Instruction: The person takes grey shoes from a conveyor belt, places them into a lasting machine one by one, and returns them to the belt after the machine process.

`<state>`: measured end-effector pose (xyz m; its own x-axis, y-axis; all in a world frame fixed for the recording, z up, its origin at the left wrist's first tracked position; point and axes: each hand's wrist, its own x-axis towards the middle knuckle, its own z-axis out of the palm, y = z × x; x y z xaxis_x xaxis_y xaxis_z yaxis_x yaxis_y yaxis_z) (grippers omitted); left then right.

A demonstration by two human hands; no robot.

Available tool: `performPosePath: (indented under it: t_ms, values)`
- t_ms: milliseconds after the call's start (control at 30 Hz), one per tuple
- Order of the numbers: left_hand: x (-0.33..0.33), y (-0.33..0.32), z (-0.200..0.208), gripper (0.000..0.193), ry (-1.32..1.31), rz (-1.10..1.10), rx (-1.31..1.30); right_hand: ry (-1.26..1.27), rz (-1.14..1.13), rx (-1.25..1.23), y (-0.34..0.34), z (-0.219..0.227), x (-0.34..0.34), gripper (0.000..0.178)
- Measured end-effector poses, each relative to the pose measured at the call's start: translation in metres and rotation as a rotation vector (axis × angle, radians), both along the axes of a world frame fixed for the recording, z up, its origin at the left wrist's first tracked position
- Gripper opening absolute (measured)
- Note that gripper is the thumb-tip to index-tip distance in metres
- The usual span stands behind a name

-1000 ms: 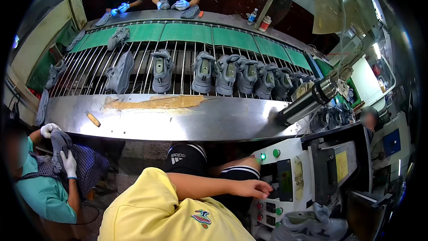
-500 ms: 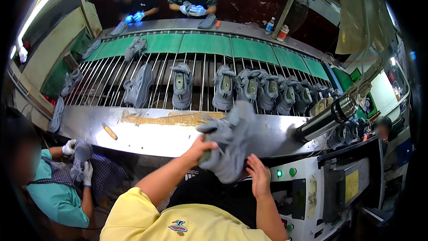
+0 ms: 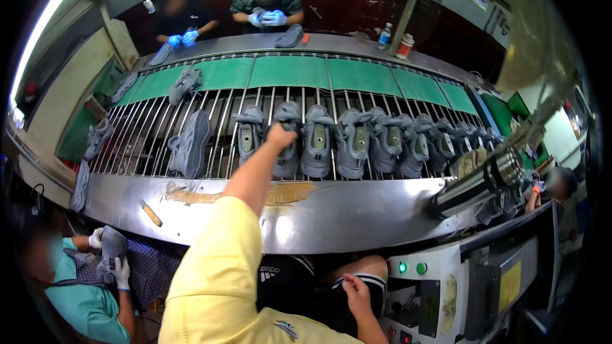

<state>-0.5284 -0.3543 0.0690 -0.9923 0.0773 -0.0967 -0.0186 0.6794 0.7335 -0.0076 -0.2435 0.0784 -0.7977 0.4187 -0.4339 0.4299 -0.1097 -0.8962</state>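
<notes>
My left hand [image 3: 280,137] reaches out over the roller rack, its fingers closed on a grey sneaker [image 3: 286,164] that stands among the row. The hand and wrist cover part of its opening. On its left is another grey sneaker [image 3: 248,137], and on its right one more grey sneaker [image 3: 317,143], both toe away from me with a greenish insole showing. My right hand [image 3: 357,294] is held low by my knee, fingers curled together, and I see nothing in it.
A metal ledge [image 3: 357,207] with a yellow-handled tool [image 3: 151,213] runs before me. A steel cylinder [image 3: 475,181] juts in at right above a control box [image 3: 417,293]. Left, a gloved co-worker [image 3: 89,286] holds a sneaker [image 3: 112,251]; two people work across the rack.
My left hand has carried the sneaker from before my chest to the rack's row. My right hand has come away from it, down beside my knee, and its fingers have curled.
</notes>
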Motion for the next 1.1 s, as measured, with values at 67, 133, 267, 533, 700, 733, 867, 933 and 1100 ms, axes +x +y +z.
performPosePath:
  t_ms: [67,133,267,533,700,733,867,933,1100]
  values:
    - [0.003,0.014,-0.009,0.065,0.032,0.018,0.098,0.004,0.076,0.016,-0.004,-0.004,-0.006,0.037]
    - [0.004,0.019,-0.009,0.065,0.004,0.053,0.037,0.015,0.159,0.050,-0.005,-0.011,-0.020,0.042]
    - [0.029,0.001,-0.010,0.050,0.323,0.038,0.017,0.126,0.276,0.236,-0.019,-0.017,-0.072,0.042]
    - [0.065,-0.229,0.007,0.022,0.651,0.488,0.166,0.345,0.349,1.047,-0.042,-0.055,-0.189,0.047]
    - [0.016,-0.443,-0.080,0.059,0.384,0.719,0.086,0.226,0.415,1.273,-0.072,-0.051,-0.207,0.050]
    - [0.008,-0.456,-0.083,0.063,0.230,0.696,0.202,0.216,0.419,1.280,-0.071,-0.054,-0.207,0.050]
    - [-0.018,-0.439,-0.072,0.084,-0.200,0.500,0.306,0.174,0.405,1.258,-0.063,-0.049,-0.207,0.050]
    - [-0.015,-0.450,-0.081,0.087,-0.250,0.562,0.428,0.185,0.419,1.256,-0.069,-0.045,-0.209,0.050]
    - [-0.014,-0.394,-0.046,0.077,-0.245,0.716,0.603,0.152,0.391,1.247,-0.067,-0.046,-0.207,0.049]
